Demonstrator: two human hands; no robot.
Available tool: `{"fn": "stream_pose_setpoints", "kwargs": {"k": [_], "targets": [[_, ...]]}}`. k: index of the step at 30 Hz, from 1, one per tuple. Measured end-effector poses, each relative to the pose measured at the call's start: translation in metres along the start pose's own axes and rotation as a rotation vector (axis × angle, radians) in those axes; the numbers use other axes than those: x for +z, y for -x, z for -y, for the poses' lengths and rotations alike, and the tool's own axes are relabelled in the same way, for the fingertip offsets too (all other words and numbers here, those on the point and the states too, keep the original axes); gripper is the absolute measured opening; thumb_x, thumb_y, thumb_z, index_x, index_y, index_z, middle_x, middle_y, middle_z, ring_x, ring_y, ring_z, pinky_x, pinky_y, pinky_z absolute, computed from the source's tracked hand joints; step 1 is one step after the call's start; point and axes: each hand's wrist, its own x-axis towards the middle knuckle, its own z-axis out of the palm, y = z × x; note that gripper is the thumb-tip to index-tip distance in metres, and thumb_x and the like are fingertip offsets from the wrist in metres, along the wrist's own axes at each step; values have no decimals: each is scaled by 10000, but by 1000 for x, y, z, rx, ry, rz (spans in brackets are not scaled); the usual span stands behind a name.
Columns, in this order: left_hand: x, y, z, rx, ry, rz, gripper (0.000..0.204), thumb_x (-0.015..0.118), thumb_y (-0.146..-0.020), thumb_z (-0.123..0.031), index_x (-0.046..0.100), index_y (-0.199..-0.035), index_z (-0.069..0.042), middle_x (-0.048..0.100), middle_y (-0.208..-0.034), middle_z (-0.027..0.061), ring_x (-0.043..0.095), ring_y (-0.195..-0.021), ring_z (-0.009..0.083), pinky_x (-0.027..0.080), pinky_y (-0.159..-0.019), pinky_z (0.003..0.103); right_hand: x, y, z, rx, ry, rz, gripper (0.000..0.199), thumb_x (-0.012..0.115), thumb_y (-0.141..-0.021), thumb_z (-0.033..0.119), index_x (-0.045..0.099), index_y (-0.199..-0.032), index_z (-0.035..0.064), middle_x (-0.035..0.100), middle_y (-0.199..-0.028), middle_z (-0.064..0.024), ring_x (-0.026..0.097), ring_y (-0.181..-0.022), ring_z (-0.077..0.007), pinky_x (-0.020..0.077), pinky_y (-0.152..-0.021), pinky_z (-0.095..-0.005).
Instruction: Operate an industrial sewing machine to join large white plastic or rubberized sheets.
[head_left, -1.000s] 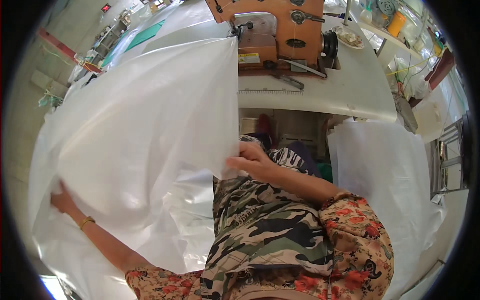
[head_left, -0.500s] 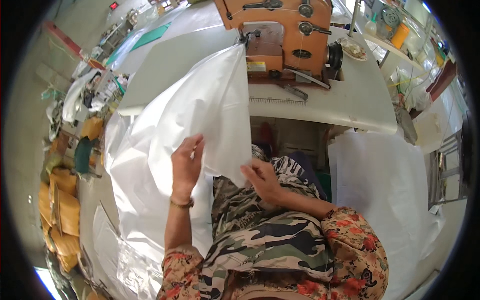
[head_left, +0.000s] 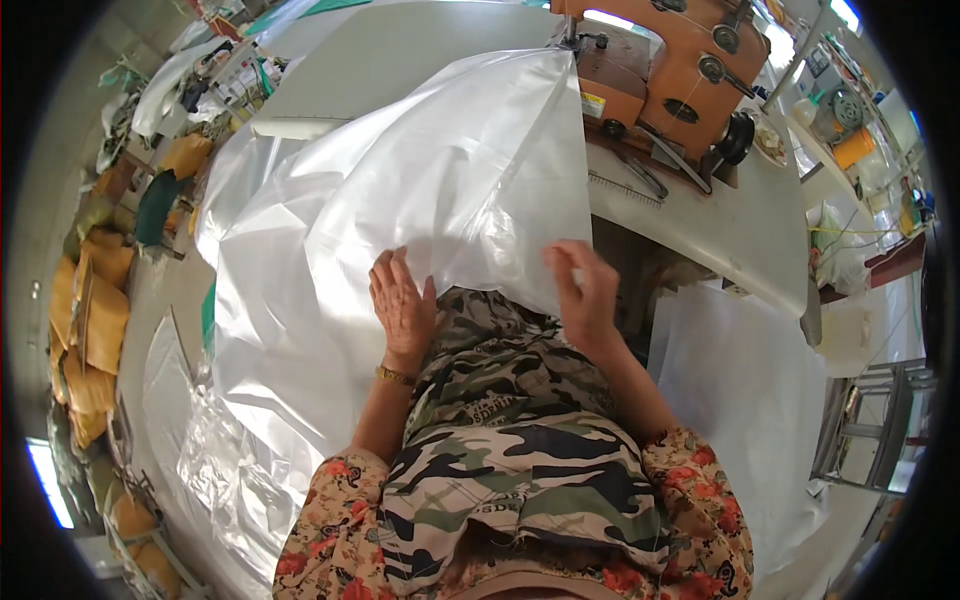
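A large, glossy white plastic sheet spreads from under the needle area of the orange-brown sewing machine, over the table's front edge and down to my lap. My left hand lies flat on its near part, fingers outstretched, with a gold-coloured band at the wrist. At the sheet's right edge is my right hand, its fingers bent and closed on that edge; the fingertips are partly hidden. Creases run through the sheet, and a diagonal fold leads up toward the needle.
The pale sewing table has a ruler marking and small tools beside the machine. More white sheeting hangs at my right. Crumpled clear plastic and brown bundles lie at the left. A dark metal frame stands far right.
The view has turned, so the machine sits further right and higher. My left hand has spread flatter on the sheet. My right hand has risen along the right edge, and the sheet's near corner has widened out.
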Motion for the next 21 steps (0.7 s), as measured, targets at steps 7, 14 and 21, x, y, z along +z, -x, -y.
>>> {"fn": "stream_pose_setpoints", "kwargs": {"k": [7,14,21], "targets": [[15,30,67,-8,56,-7,257,707,-782,-69,546,-980,-36,567,-997,121,554,-910,318,445,-818,417,93,-1,-18,561,-372,401,311,595,-940,223,632,-1097,-44,692,-967,-130,691,-859,-161,532,-663,-260],[32,27,49,7,39,9,293,750,-769,-167,581,-980,-55,571,-968,120,557,-922,312,448,-821,419,145,9,-47,823,-434,259,268,603,-891,194,623,-960,-65,668,-755,-109,648,-601,-149,516,-518,-273],[-4,16,52,-235,313,68,99,618,-856,-52,541,-814,-6,560,-758,158,540,-714,341,452,-656,383,125,13,-52,668,-585,38,180,558,-920,171,583,-881,-3,586,-632,-48,551,-506,-115,478,-505,-260]]}}
